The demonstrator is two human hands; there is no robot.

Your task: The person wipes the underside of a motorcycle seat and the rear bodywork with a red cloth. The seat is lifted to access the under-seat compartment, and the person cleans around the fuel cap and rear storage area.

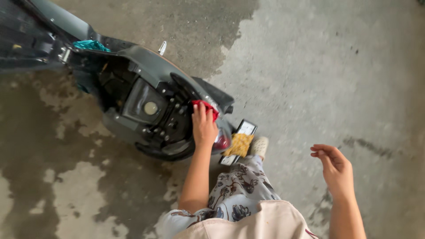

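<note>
Head view: left hand presses a red cloth, fingers clamped on it, against the grey scooter's rear body; right hand hangs free, fingers loosely apart. Wet concrete floor suggests wiping is partway.

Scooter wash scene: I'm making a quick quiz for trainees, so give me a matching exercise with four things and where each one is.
Things:
1. red cloth
2. yellow cloth
3. teal cloth
4. right hand

Places:
A. tucked by the raised seat's hinge
B. under the left hand, on the scooter rear
C. lying over the number plate
D. free in the air, holding nothing, above the concrete floor

Pairs: 1-B, 2-C, 3-A, 4-D
</note>
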